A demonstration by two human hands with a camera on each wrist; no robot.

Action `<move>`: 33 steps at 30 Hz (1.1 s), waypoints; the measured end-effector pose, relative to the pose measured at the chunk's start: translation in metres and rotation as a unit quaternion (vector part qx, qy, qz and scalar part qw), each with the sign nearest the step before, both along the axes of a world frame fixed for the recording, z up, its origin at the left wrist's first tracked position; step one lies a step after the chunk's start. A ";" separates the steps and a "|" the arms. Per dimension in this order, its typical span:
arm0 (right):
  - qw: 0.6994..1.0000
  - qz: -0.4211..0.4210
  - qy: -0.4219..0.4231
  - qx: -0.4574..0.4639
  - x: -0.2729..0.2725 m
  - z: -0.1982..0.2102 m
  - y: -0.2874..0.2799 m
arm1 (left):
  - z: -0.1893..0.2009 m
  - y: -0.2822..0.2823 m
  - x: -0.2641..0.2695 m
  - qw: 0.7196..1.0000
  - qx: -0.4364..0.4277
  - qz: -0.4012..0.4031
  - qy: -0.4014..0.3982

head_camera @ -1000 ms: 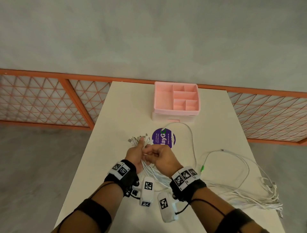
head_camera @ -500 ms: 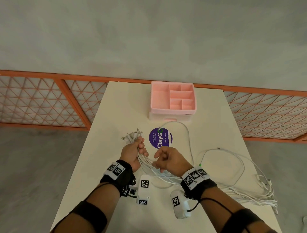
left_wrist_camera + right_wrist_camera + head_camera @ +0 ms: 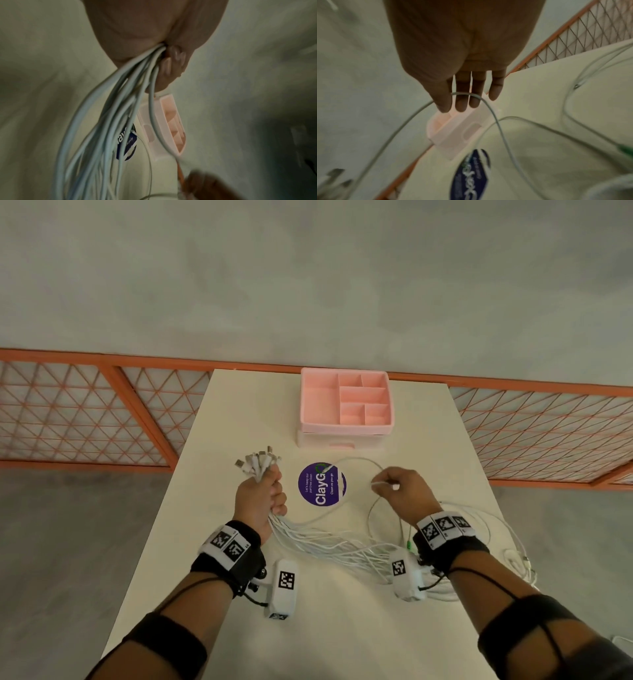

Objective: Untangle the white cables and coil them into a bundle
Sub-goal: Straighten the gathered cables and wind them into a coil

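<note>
My left hand (image 3: 270, 491) grips a thick bunch of white cables (image 3: 325, 542) just below their plugs (image 3: 257, 463), which fan out above the fist. In the left wrist view the cables (image 3: 120, 108) stream down out of the curled fingers (image 3: 171, 65). My right hand (image 3: 394, 486), apart to the right, pinches a single white cable (image 3: 356, 462) that arcs over to the purple sticker. In the right wrist view this cable (image 3: 465, 94) crosses the fingers (image 3: 462, 97). The far ends of the cables (image 3: 496, 529) trail in loose loops toward the table's right edge.
A pink compartment organizer (image 3: 346, 405) stands at the back of the white table (image 3: 239, 628). A round purple sticker (image 3: 322, 484) lies between my hands. An orange lattice railing (image 3: 85, 412) runs behind and beside the table.
My right hand has left the left hand and moved right, drawing one cable out sideways. The left hand keeps its grip on the bunch.
</note>
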State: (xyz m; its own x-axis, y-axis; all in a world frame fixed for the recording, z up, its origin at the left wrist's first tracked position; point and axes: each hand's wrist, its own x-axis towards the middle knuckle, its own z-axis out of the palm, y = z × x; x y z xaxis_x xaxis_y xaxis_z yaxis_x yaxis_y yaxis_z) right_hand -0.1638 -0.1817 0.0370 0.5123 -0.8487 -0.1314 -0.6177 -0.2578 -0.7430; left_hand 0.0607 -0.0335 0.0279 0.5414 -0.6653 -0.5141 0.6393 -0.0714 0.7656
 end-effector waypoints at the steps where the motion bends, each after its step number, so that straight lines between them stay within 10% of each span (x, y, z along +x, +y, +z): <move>1: 0.999 -0.014 -0.030 -0.015 0.006 0.004 0.000 | 0.001 -0.001 -0.005 0.999 0.004 -0.012 -0.037; 6: 0.997 0.038 -0.052 -0.051 0.043 0.020 0.025 | 0.007 -0.008 -0.024 0.983 0.009 -0.082 -0.166; 16: 0.994 0.092 -0.004 -0.059 0.071 0.020 0.064 | 0.011 -0.006 -0.036 0.974 0.013 -0.145 -0.174; 22: 0.990 -0.021 -0.087 0.106 0.061 0.003 0.051 | 0.013 0.003 -0.032 0.972 0.016 -0.139 -0.191; 27: 0.841 -0.216 -0.368 0.334 0.051 0.026 0.033 | 0.010 0.015 -0.033 0.959 0.018 -0.216 -0.180; 33: 0.754 -0.375 -0.492 0.223 0.029 0.052 -0.007 | -0.002 0.021 -0.025 0.970 0.063 -0.181 -0.152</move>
